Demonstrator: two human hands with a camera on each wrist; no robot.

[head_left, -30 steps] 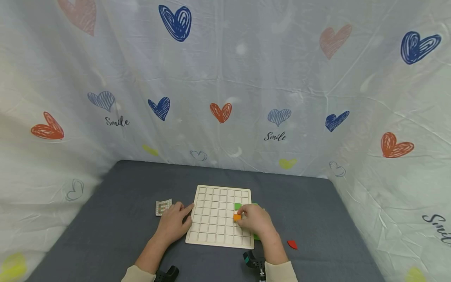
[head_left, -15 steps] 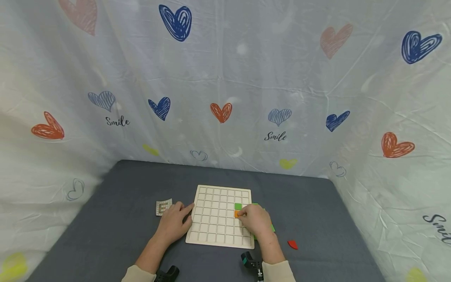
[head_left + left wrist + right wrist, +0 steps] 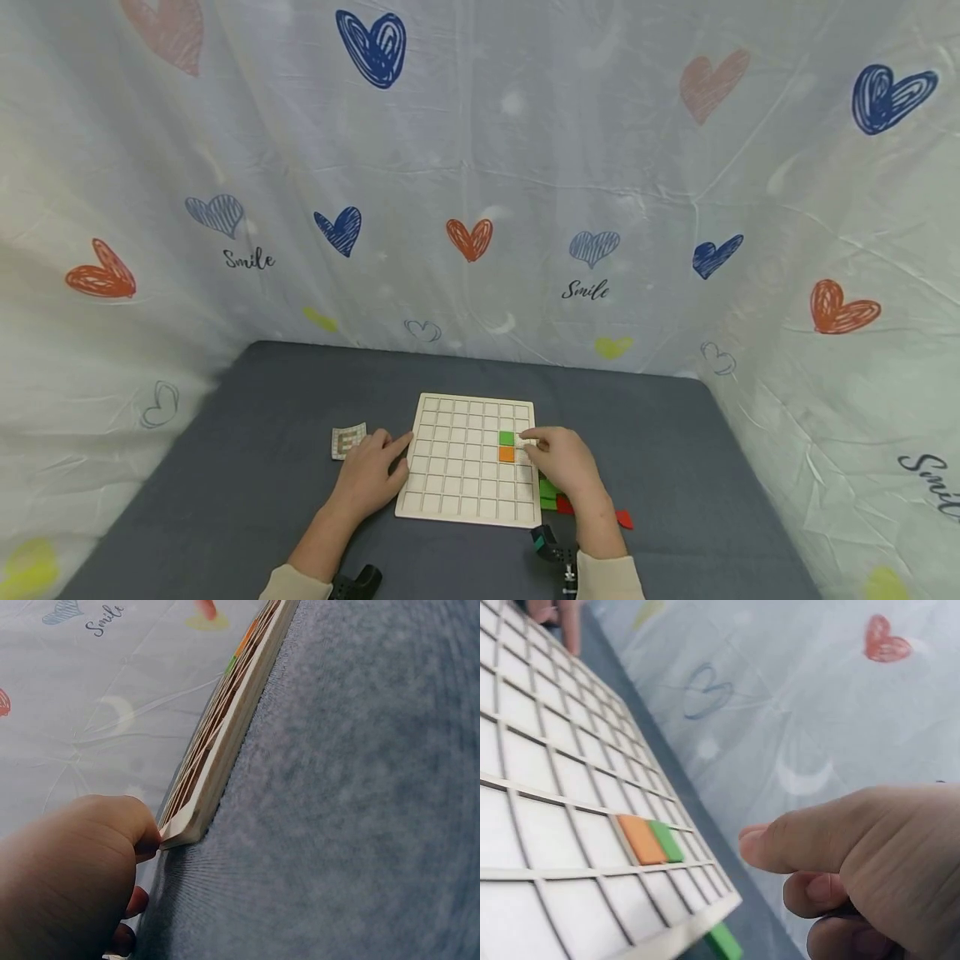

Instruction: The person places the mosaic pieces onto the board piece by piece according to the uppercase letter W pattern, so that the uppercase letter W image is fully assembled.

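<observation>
A pale wooden grid board (image 3: pixel 457 471) lies on the dark cloth. Two square tiles sit in its cells towards the right side: a green tile (image 3: pixel 507 438), and an orange tile (image 3: pixel 507 454) just nearer to me. My left hand (image 3: pixel 367 477) rests at the board's left edge, its fingertips touching the rim (image 3: pixel 180 826). Over the right edge hovers my right hand (image 3: pixel 567 467), holding nothing; in the right wrist view its thumb and fingers hang bent, apart from the tiles. Green pieces (image 3: pixel 549 492) and a red piece (image 3: pixel 564 504) lie partly hidden by the right hand and forearm.
Beyond the left hand lies a small printed card (image 3: pixel 345 442), partly covered. Another red piece (image 3: pixel 624 519) is right of the right forearm. Dark cloth (image 3: pixel 660 450) covers the table, and a white curtain with hearts (image 3: pixel 480 292) surrounds it.
The orange tile has gone from my right fingers into the cell beside the green tile. My right hand has let go and moved right, uncovering the red piece. The left hand stays put.
</observation>
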